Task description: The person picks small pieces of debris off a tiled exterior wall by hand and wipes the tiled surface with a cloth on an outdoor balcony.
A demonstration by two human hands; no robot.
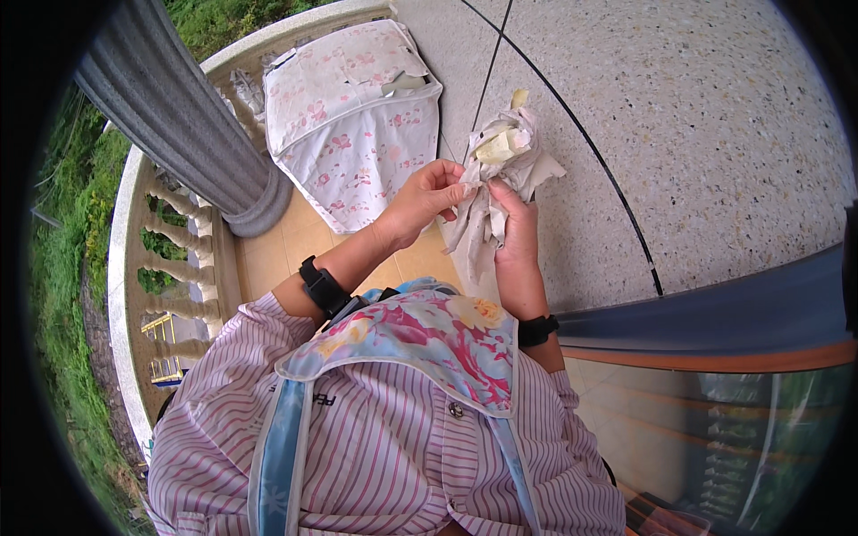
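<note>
A bunch of crumpled, torn off-white scraps (pixel 513 144), perhaps paper or thin plastic, is gripped in my right hand (pixel 519 224). A few pale yellow pieces (pixel 496 149) show among them. My left hand (pixel 427 201) pinches the bunch's near left edge between thumb and fingers, close to my right thumb. Strips dangle below both hands. Beyond my left hand stands a boxy object under a white cover (pixel 365 134) printed with pink flowers. The cover is torn on top, and a grey-green surface shows through the hole; what lies beneath is otherwise hidden.
A fluted grey column (pixel 194 114) rises at the left, beside a balcony balustrade (pixel 177 268) with greenery outside. Speckled stone wall (pixel 697 134) with black lines fills the upper right. Below it runs a dark blue and orange frame (pixel 710 318) with reflective glass (pixel 737 435). Tan tiles (pixel 301 251) pave the floor.
</note>
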